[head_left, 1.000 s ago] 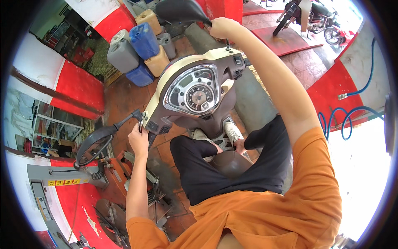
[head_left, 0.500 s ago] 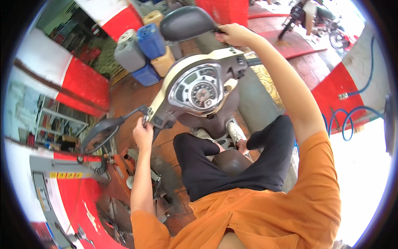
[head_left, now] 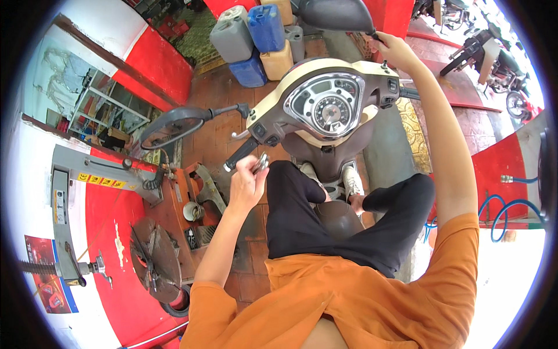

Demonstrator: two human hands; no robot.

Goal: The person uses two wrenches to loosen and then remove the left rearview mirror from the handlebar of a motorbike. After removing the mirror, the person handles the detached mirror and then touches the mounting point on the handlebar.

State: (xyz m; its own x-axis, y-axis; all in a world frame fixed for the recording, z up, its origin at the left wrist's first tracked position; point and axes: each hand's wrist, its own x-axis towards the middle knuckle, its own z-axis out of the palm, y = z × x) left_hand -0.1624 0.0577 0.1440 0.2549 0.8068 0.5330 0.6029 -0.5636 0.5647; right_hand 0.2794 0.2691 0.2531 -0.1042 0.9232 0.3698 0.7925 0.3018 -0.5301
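Note:
A cream and brown scooter point(head_left: 279, 78) stands before me, with its round chrome-rimmed dial cluster point(head_left: 329, 109) facing up. My right hand point(head_left: 398, 53) is closed around the stem of the right mirror point(head_left: 337, 14), above the right side of the handlebar. Close to the left handlebar grip point(head_left: 241, 154), my left hand point(head_left: 246, 185) is closed on a small shiny metal tool point(head_left: 261, 163); its exact kind is unclear. The left mirror point(head_left: 174, 125) sits on its stem at the handlebar's left end. Between my legs is the brown seat front point(head_left: 337, 221).
Blue, grey and tan jerrycans point(head_left: 267, 29) are stacked beyond the scooter. To the left stand a grey metal machine arm point(head_left: 107, 177) and an orange-red machine base point(head_left: 192, 192). A blue coiled hose point(head_left: 508, 206) hangs at right. Parked motorbikes point(head_left: 488, 52) are at the far right.
My left hand has come away from the base of the left mirror, back toward me, and the metal tool now shows in it. My right hand stays on the right mirror's stem. The view has shifted.

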